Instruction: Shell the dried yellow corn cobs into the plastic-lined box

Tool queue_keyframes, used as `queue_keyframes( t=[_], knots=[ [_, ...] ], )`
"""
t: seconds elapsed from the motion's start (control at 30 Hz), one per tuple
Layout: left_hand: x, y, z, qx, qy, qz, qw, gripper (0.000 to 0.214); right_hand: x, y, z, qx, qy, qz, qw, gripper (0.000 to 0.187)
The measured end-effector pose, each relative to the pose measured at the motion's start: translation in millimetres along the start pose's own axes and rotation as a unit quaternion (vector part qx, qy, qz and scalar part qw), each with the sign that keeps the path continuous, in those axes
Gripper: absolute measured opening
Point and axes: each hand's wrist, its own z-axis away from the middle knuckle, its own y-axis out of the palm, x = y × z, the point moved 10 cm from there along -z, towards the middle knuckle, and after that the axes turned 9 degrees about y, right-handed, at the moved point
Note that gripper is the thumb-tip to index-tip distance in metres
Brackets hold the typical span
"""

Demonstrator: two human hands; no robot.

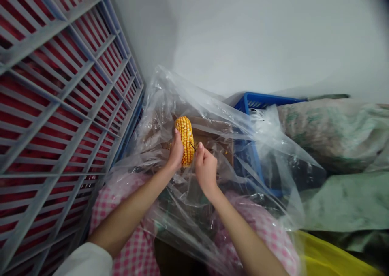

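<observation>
Currently held: a corn cob with rows of yellow kernels, gripped in the left hand.
Cob position: in front of the person, between both hands, over a cardboard box inside a clear plastic bag.
Long axis: runs away from the body, close to upright in this view, with the far end free.
Left fingers: curled against the cob's near half; the thumb is hidden.
Right hand: just beside the cob, on its right side, and the nearer hand to the exposed kernels.
Right fingers: pressed together, pinching a thin dark pin.
Pin tip: at the cob's right flank; contact cannot be told.
Lap: pink checked cloth under both forearms.
Left of hands: grey slatted crate with red behind.
Right of hands: blue basket, green sacks.
</observation>
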Motion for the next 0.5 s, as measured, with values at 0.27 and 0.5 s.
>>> queue_keyframes(
  t=[0.27,0.5],
  knots=[
    [-3,1.4,4,-0.006,-0.051,0.068,0.996,0.059,12,10,-8,0.070,-0.020,-0.042,0.996,0.042],
    [-14,7.9,2,0.015,-0.079,0.111,0.991,0.058,31,-20,-18,0.183,-0.023,-0.030,0.982,0.048]
  ],
)
